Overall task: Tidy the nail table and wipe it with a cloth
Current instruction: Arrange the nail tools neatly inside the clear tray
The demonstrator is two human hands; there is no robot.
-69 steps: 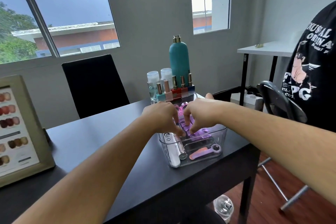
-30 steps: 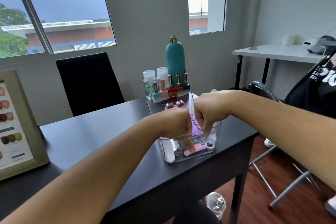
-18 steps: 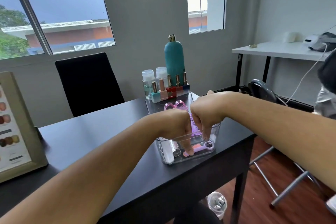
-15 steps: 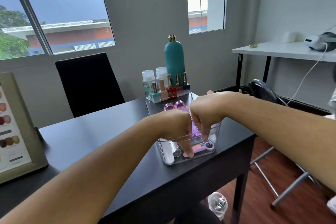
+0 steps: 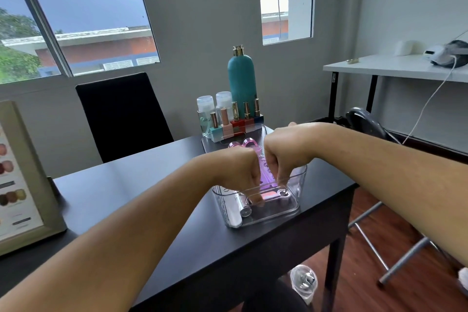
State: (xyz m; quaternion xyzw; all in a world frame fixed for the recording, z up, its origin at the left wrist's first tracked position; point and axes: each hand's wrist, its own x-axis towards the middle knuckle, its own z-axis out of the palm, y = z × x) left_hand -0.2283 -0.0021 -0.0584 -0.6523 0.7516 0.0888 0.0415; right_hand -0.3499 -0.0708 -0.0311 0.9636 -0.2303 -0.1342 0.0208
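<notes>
Hands meet inside a clear bin (image 5: 274, 215) that stands near the right front edge of the black nail table (image 5: 152, 190). The left hand (image 5: 238, 170) and right hand (image 5: 285, 156) are knuckles-up and almost touching, fingers curled down into the bin around a translucent purple piece (image 5: 267, 177). I cannot tell whether either hand actually pinches it. One left fingertip (image 5: 256, 201) reaches the bin floor beside a pink-and-lilac tool (image 5: 273, 194). A white tube (image 5: 234, 215) lies along the bin's left wall. Pink loops (image 5: 244, 143) stick up at its far end. Just behind, a clear tray (image 5: 207, 140) holds a row of nail polish bottles (image 5: 236, 121), two white-capped clear bottles (image 5: 205, 106) and a tall teal bottle (image 5: 241, 78).
</notes>
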